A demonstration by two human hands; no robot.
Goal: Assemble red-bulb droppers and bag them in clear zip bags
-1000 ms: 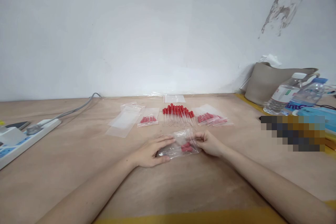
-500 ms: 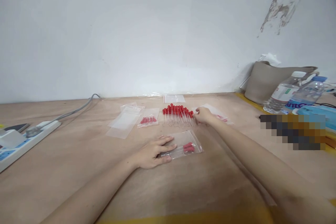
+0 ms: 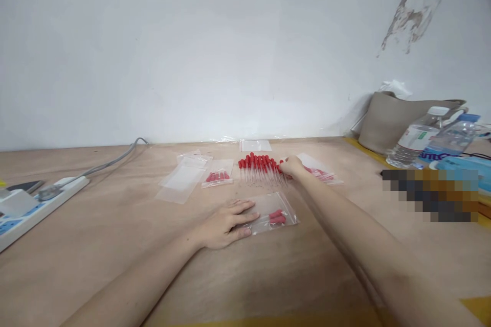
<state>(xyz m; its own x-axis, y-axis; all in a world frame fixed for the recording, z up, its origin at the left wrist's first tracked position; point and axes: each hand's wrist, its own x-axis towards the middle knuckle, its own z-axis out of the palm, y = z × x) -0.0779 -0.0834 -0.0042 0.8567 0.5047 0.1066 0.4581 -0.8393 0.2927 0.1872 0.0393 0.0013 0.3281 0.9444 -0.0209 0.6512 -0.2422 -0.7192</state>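
My left hand (image 3: 227, 224) lies with fingers spread over the left part of a clear zip-lock bag (image 3: 264, 204), pressing it onto the table. Inside that bag are two red-bulbed droppers (image 3: 277, 217). Farther back, several droppers with red rubber bulbs and clear thin tubes form a row (image 3: 261, 166). At the right end of this row, my right hand (image 3: 293, 167) pinches a dropper by its red bulb; the fingers partly hide it.
Left of the row sit a bag of red-bulbed droppers (image 3: 217, 176) and flat clear bags (image 3: 184, 179). More bagged droppers (image 3: 324, 174) lie right. A power strip (image 3: 46, 207) is far left; bottles (image 3: 418, 135) and a grey-brown container (image 3: 399, 115) stand right.
My right hand has shifted slightly left, its fingers closing at the row's right-end dropper. The left hand remains on the bag.
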